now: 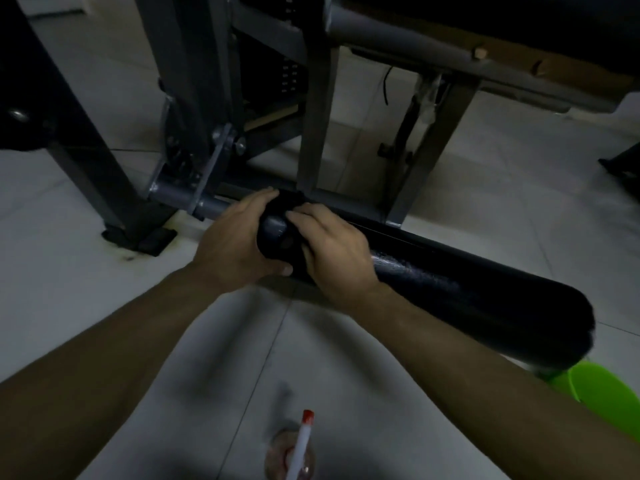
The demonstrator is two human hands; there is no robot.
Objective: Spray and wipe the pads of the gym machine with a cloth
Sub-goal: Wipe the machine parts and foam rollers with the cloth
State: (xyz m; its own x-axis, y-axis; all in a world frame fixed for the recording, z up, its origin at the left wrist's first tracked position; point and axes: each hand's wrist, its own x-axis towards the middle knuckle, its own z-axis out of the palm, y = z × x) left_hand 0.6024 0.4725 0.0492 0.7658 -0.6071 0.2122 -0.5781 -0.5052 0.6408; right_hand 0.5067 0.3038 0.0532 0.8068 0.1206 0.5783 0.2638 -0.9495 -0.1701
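**Both hands at left end of roller pad**

Far left: dark steel frame (86,161) of the gym machine stands on the pale tiled floor (502,188). A grey axle (211,204) runs from the frame toward the pad.

Left hand (230,244): fingers curl over the top of the pad's end and the thumb is underneath, gripping it.

Roller pad (467,285): black and glossy, lying low over the floor, running from frame centre toward lower right.

Dark bunched material (290,199) sits between the two sets of fingertips. I cannot tell whether it is the cloth.

Right hand (334,251): just beside the left, draped over the pad, fingers bent down around it, gripping.

Bottom centre: spray bottle (300,448) with white nozzle and red tip, standing on the floor, untouched.

Bottom right: bright green object (602,393), under the pad's far end.
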